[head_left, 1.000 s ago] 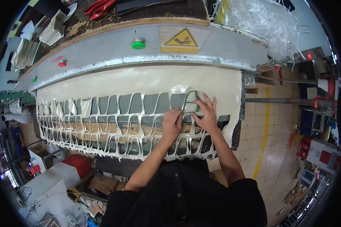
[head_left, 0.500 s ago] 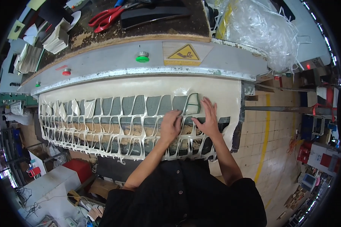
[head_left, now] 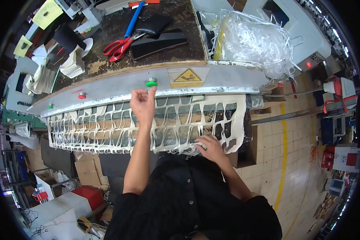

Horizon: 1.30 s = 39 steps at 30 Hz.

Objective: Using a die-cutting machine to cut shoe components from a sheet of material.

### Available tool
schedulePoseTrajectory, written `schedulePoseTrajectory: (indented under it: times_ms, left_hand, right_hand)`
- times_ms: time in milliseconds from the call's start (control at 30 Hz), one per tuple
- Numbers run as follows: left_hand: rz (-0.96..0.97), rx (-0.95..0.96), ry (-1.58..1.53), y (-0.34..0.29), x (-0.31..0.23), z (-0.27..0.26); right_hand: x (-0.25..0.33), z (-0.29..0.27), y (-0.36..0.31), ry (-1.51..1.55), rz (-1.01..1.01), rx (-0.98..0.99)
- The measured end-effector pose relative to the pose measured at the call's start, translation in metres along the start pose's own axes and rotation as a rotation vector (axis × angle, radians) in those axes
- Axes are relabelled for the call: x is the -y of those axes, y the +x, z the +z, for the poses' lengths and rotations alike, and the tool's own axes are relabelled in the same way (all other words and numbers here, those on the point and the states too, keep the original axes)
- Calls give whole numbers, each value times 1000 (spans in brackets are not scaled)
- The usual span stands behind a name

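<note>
A cream sheet (head_left: 239, 120), cut into an open web of holes, lies over a worn dark board (head_left: 170, 109) in front of a grey press beam (head_left: 224, 82). My left hand (head_left: 142, 105) is raised at the beam, its thumb up against the green button (head_left: 151, 84) and its other fingers curled with nothing in them. At the sheet's near edge, my right hand (head_left: 213, 149) has its fingers and thumb closed on the cut webbing. Under the beam, the sheet's far part is hidden; the green-edged cutting die cannot be seen.
Red-handled scissors (head_left: 118, 48), a black flat case (head_left: 159, 43) and a blue-handled tool (head_left: 134, 20) lie on the top above the beam. A red button (head_left: 82, 96) sits farther left. A clear plastic bag (head_left: 256, 42) stands right, above the tiled floor (head_left: 264, 160).
My left hand left the sheet and rose to the green button. My right hand drew back from beside the die to the near edge. The sheet's far part now sits under the beam.
</note>
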<state>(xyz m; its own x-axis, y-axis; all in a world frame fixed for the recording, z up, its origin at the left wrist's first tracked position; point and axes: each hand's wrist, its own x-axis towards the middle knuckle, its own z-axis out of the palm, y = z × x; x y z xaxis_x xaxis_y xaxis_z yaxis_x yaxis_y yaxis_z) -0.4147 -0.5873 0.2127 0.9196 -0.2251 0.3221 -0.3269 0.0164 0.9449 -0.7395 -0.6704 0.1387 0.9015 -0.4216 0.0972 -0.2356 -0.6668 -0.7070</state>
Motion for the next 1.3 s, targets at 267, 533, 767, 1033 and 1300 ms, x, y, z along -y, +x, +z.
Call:
schedulePoseTrajectory:
  times_ms: [267,533,767,1033,1300]
  left_hand:
    - [-95,717,425,-104,-2,-54]
    - [140,892,761,-145,-4,-65]
    - [197,847,771,-146,2,-63]
    - [108,931,677,-165,16,-89]
    - [201,885,511,-120,-12,-47]
  right_hand:
    - [7,-27,26,-80,17,81]
    - [34,-25,17,-233,104,100]
    - [26,-15,28,-220,128,25]
    - [19,-8,-5,-190,40,106]
    - [-25,-75,92,-329,-164,77]
